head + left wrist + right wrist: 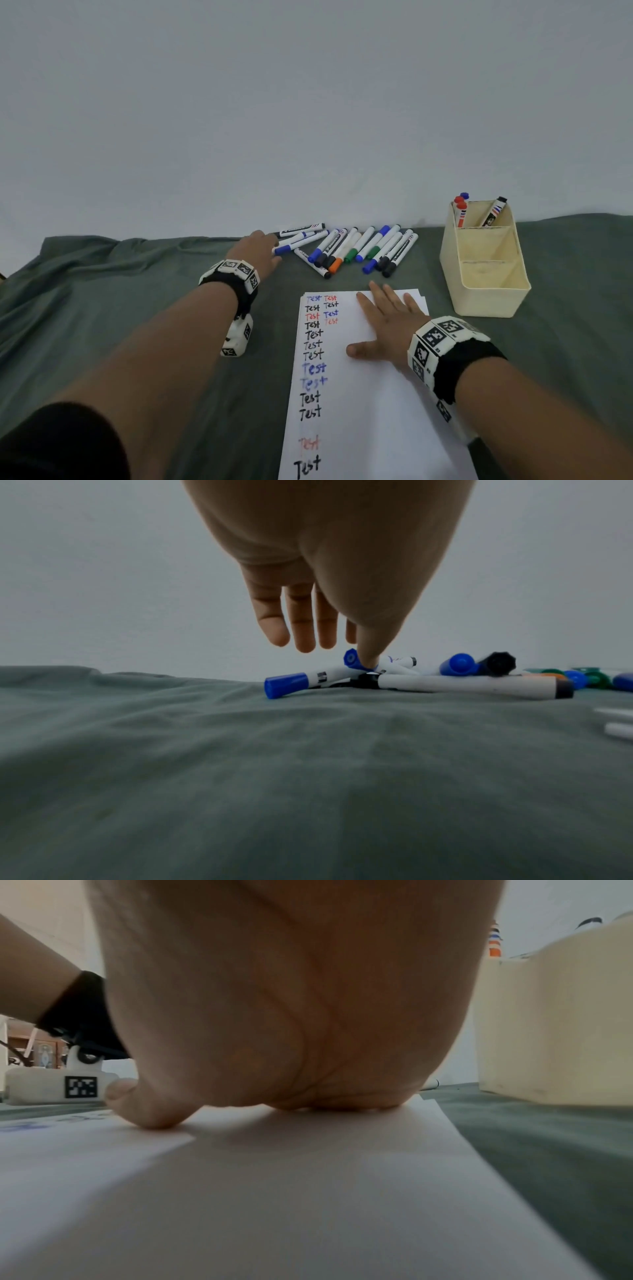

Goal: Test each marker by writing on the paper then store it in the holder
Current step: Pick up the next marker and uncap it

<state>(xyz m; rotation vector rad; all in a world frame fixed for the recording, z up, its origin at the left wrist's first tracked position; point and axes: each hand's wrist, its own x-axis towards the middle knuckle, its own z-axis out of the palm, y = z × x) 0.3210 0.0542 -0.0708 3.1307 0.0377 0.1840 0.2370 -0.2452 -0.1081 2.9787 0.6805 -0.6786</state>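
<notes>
Several white markers (pixel 352 248) with blue, black, green and orange caps lie in a loose row on the green cloth by the wall. My left hand (pixel 258 248) reaches over the row's left end with straight fingers. In the left wrist view its thumb (pixel 368 653) touches a blue-capped marker (pixel 304 684). My right hand (pixel 387 322) lies flat on the white paper (pixel 370 411), fingers spread. "Test" is written many times down the paper's left side in black, blue and red. The cream holder (pixel 486 267) stands to the right with three markers in its far compartment.
The green cloth (pixel 137 308) covers the whole surface and is wrinkled on the left. A pale wall rises right behind the markers. The holder's two nearer compartments hold nothing. In the right wrist view the holder (pixel 555 1020) stands just right of the paper (pixel 308 1191).
</notes>
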